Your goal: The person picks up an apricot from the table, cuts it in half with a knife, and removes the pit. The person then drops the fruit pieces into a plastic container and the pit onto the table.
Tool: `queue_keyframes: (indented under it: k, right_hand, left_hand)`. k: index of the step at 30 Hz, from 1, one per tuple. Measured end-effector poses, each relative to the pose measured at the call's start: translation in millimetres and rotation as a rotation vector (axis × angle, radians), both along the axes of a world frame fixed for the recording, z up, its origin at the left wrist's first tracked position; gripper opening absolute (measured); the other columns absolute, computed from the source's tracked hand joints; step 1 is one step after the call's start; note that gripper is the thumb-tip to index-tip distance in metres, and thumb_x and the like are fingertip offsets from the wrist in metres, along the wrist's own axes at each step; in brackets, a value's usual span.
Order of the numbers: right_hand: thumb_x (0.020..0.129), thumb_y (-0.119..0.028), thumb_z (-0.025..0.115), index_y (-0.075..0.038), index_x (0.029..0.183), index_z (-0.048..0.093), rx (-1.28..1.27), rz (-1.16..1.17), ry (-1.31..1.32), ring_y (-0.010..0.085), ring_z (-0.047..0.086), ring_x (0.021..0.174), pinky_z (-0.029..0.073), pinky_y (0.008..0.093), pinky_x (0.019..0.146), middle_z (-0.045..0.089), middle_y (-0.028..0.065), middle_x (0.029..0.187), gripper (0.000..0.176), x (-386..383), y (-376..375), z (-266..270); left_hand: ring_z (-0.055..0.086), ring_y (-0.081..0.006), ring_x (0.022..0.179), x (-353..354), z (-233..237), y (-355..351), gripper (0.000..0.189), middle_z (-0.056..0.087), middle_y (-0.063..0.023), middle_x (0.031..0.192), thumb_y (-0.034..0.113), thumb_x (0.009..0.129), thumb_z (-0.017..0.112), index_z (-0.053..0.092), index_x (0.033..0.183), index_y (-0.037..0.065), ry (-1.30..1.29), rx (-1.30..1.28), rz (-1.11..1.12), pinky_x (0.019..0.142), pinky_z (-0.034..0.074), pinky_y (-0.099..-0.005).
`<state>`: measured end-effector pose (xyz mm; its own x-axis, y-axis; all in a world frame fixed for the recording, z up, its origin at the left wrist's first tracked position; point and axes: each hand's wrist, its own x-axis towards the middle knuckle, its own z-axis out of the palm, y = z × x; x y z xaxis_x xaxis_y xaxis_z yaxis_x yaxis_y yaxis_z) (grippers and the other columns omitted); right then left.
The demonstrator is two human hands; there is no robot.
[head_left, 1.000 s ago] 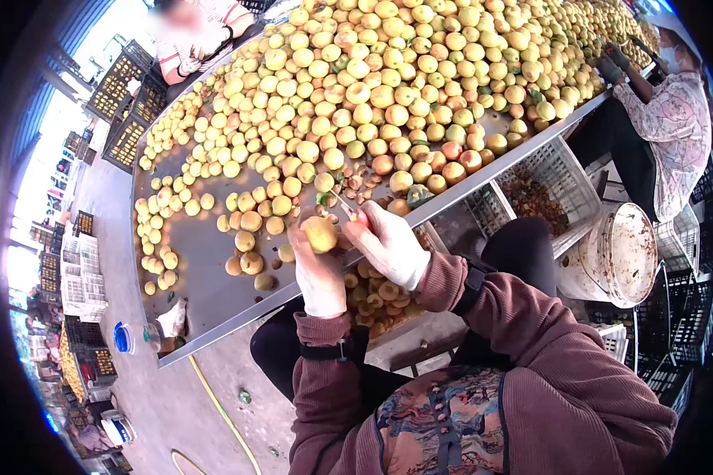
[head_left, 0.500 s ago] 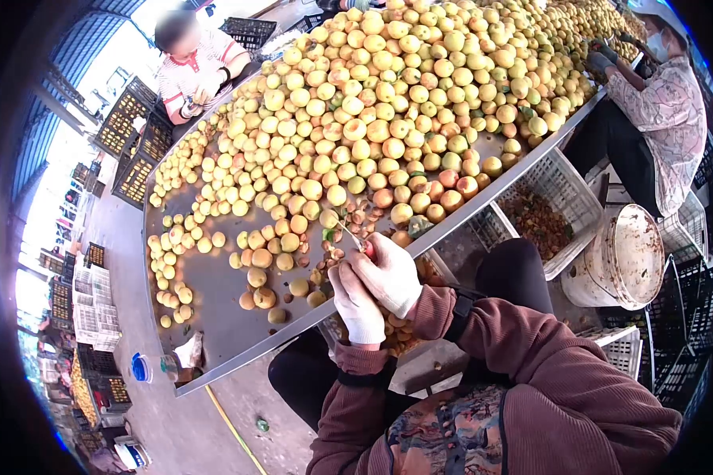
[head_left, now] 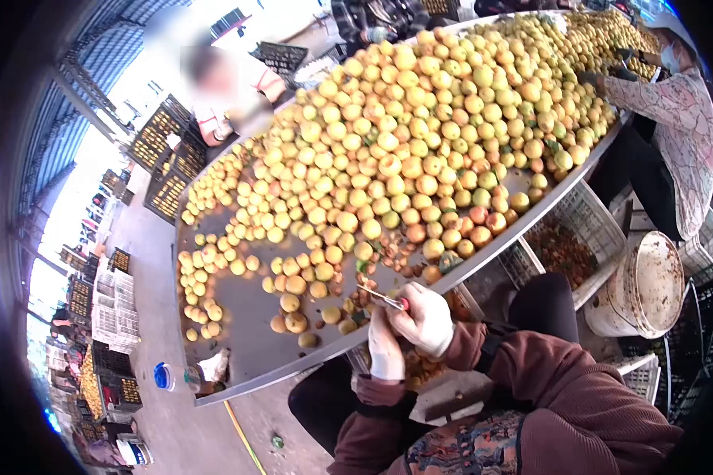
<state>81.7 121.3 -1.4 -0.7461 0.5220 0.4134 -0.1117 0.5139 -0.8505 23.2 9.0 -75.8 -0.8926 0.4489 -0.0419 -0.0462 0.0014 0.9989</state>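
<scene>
My knife at the edge of the fruit surface

A second ago a round yellow fruit showed in my left grip, up against the blade. Now that grip is curled under my right grip, and I cannot tell if anything is inside it. My right grip is pinching the knife. The knife sticks out of it toward 10 o'clock, just over the near edge of the surface. It has a thin silver blade and a bit of red by my fingers. The yellow fruits are piled at 12 o'clock, and a few loose ones lie near the tip.
</scene>
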Motion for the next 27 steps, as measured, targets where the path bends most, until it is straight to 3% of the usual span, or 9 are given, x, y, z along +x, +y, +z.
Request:
queue_keyframes:
  k: [1, 3, 5, 9, 11, 14, 23, 25, 27]
  right_hand:
    - [0.084, -0.026, 0.064, -0.005, 0.084, 0.059, -0.144, -0.015, 0.013, 0.0361, 0.059, 0.070, 0.047, 0.0411, 0.063, 0.058, 0.0148, 0.076, 0.022, -3, -2, 1]
    - [0.086, -0.024, 0.064, -0.003, 0.081, 0.056, -0.377, -0.062, -0.022, 0.0329, 0.056, 0.067, 0.045, 0.0370, 0.061, 0.054, 0.0159, 0.072, 0.024, -12, -3, -4]
    - [0.090, -0.014, 0.060, -0.002, 0.083, 0.055, -0.456, -0.070, -0.035, 0.0094, 0.044, 0.067, 0.042, 0.0271, 0.061, 0.048, 0.0036, 0.069, 0.016, -11, -7, 7]
    - [0.081, -0.015, 0.063, 0.000, 0.078, 0.057, -0.152, -0.084, 0.028, 0.0286, 0.058, 0.064, 0.047, 0.0352, 0.061, 0.058, 0.0153, 0.072, 0.016, -7, -6, 20]
    - [0.079, -0.013, 0.061, -0.002, 0.074, 0.056, -0.028, -0.076, 0.041, 0.0367, 0.058, 0.065, 0.047, 0.0409, 0.058, 0.058, 0.0166, 0.070, 0.013, -7, -7, 19]
    - [0.072, -0.013, 0.064, -0.004, 0.070, 0.054, 0.069, -0.088, 0.052, 0.0379, 0.057, 0.064, 0.046, 0.0424, 0.057, 0.056, 0.0153, 0.067, 0.013, -5, -14, 22]
    - [0.063, -0.023, 0.072, -0.007, 0.071, 0.058, 0.350, -0.045, 0.021, 0.0335, 0.059, 0.066, 0.050, 0.0419, 0.058, 0.057, 0.0104, 0.069, 0.023, -2, -29, 9]
    - [0.064, -0.025, 0.073, -0.007, 0.075, 0.060, 0.371, 0.082, 0.055, 0.0334, 0.059, 0.065, 0.050, 0.0418, 0.059, 0.057, 0.0100, 0.071, 0.025, -1, -27, 12]
    - [0.065, -0.026, 0.073, -0.008, 0.078, 0.061, 0.354, 0.084, 0.015, 0.0327, 0.060, 0.068, 0.050, 0.0410, 0.061, 0.058, 0.0097, 0.073, 0.026, 2, -27, 11]
  left_hand:
    - [0.060, -0.0262, 0.097, 7, 29, 3, 0.028, 0.059, -0.0169, 0.110, 0.023, 0.102, 0.040, 0.053, 0.113, 0.000, 0.389, -0.132, 0.014, 0.083, 0.047, -0.0364]
    - [0.062, -0.0368, 0.086, 23, 61, 19, 0.024, 0.059, -0.0170, 0.096, 0.022, 0.100, 0.043, 0.052, 0.107, 0.001, 0.393, -0.134, 0.175, 0.074, 0.049, -0.0408]
    - [0.062, -0.0401, 0.082, 26, 65, 23, 0.022, 0.057, -0.0173, 0.095, 0.021, 0.098, 0.045, 0.052, 0.107, 0.002, 0.415, -0.120, 0.190, 0.071, 0.049, -0.0432]
    - [0.059, -0.0385, 0.094, 25, 53, 18, 0.026, 0.056, -0.0202, 0.104, 0.021, 0.099, 0.039, 0.053, 0.107, 0.001, 0.599, -0.260, 0.128, 0.077, 0.050, -0.0406]
    - [0.059, -0.0233, 0.096, 14, 10, 16, 0.030, 0.059, -0.0127, 0.106, 0.022, 0.102, 0.037, 0.055, 0.114, 0.002, -0.088, 0.279, 0.112, 0.087, 0.047, -0.0332]
    - [0.057, -0.0177, 0.102, 18, 28, 8, 0.037, 0.060, -0.0068, 0.112, 0.028, 0.103, 0.039, 0.055, 0.123, 0.002, -0.338, 0.302, 0.145, 0.092, 0.045, -0.0305]
    - [0.052, -0.0167, 0.112, 20, 0, -32, 0.036, 0.054, -0.0052, 0.123, 0.033, 0.102, 0.041, 0.053, 0.125, 0.007, -0.503, 0.437, -0.046, 0.100, 0.041, -0.0304]
    - [0.051, -0.0187, 0.115, 14, -13, -28, 0.039, 0.054, -0.0058, 0.125, 0.037, 0.102, 0.040, 0.053, 0.124, 0.007, -0.832, 0.718, -0.063, 0.103, 0.040, -0.0327]
    - [0.050, -0.0204, 0.117, 13, -25, -25, 0.043, 0.054, -0.0063, 0.126, 0.040, 0.101, 0.040, 0.052, 0.126, 0.007, -0.746, 0.710, -0.020, 0.105, 0.038, -0.0351]
